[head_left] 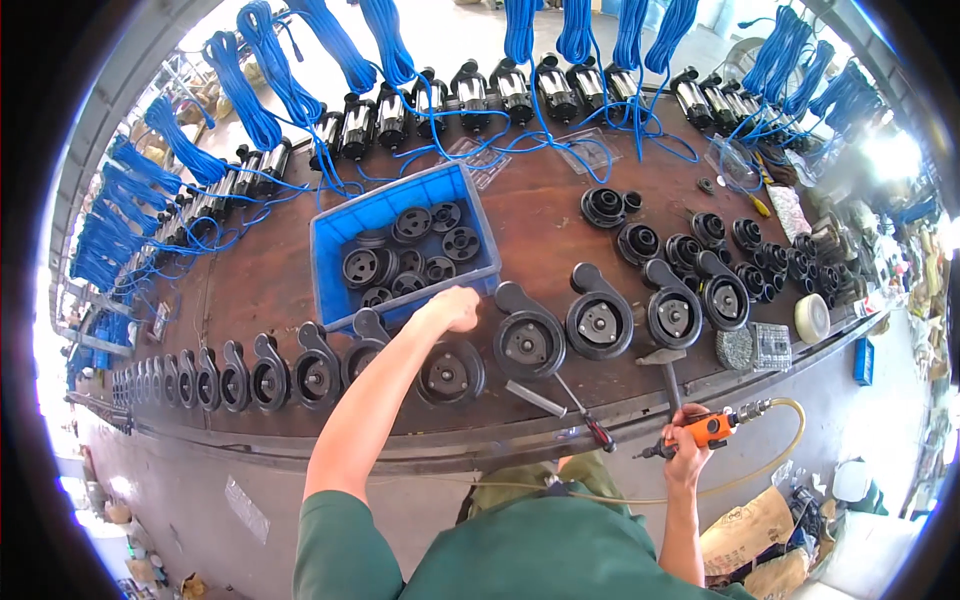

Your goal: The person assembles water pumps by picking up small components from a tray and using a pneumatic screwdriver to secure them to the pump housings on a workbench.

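My right hand [686, 450] is wrapped round an orange air screwdriver [712, 430], its bit pointing left and a yellowish hose [797, 440] looping from its back end. My left hand [456, 308] is closed beside the front right corner of a blue crate [484, 222]. Its fingertips are hidden, so I cannot make out what they hold. Just below that hand lies a round black pump housing [450, 373] with a metal centre. Similar housings with side spouts, such as one black housing [529, 342], form a row along the table's front edge.
The crate holds several black slotted discs [411, 225]. Near the front edge lie a hammer [664, 362], a screwdriver [598, 428], a metal strip [536, 398] and a tape roll [812, 318]. Black round parts [637, 242] sit right. Silver pumps [513, 92] with blue cables line the back.
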A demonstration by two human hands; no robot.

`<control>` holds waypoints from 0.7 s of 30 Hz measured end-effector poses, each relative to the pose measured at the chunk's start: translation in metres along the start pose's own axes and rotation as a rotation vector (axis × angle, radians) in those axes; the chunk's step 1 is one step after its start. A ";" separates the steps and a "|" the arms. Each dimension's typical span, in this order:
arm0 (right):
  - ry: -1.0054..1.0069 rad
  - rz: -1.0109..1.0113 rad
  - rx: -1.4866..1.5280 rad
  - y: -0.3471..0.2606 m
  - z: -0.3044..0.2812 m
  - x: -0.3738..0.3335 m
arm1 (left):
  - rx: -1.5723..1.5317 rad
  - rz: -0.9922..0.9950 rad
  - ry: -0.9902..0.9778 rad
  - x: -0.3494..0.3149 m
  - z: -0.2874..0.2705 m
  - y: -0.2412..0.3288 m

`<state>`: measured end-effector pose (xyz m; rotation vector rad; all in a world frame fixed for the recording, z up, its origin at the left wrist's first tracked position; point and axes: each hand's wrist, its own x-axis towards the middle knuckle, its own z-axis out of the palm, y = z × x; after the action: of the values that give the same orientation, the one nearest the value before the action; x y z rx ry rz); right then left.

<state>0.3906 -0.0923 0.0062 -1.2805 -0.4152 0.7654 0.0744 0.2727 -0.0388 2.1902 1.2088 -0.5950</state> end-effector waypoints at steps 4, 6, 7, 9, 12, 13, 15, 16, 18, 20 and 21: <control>-0.025 0.067 -0.086 0.007 0.015 0.013 | 0.151 0.025 -0.267 0.028 0.014 -0.006; -0.053 0.087 -0.070 0.019 0.021 0.018 | 0.287 -0.020 -0.137 0.053 0.056 -0.023; -0.067 0.103 -0.050 0.024 0.024 0.018 | 0.400 0.064 -0.117 0.062 0.065 -0.033; -0.088 0.144 -0.014 0.039 0.025 0.018 | 0.586 0.287 -0.124 0.080 0.068 -0.047; -0.062 0.208 0.033 0.047 0.031 0.012 | 0.253 0.291 -0.084 0.081 0.071 -0.063; -0.043 0.213 0.022 0.046 0.030 0.012 | 0.029 0.254 -0.040 0.084 0.073 -0.064; -0.039 0.193 -0.004 0.045 0.026 0.012 | -0.120 0.268 -0.057 0.081 0.062 -0.051; -0.035 0.195 0.050 0.044 0.020 0.012 | -0.204 0.270 -0.057 0.075 0.055 -0.040; -0.021 0.210 0.083 0.041 0.018 0.011 | -0.026 0.325 -0.060 0.080 0.077 -0.072; -0.014 0.197 0.091 0.035 0.019 0.017 | 0.083 0.290 -0.042 0.081 0.078 -0.074; -0.022 0.181 0.081 0.029 0.019 0.020 | 0.162 0.322 -0.061 0.078 0.078 -0.069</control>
<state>0.3837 -0.0615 -0.0197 -1.2458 -0.2853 0.9397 0.0449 0.2993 -0.1630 2.4158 0.7760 -0.6349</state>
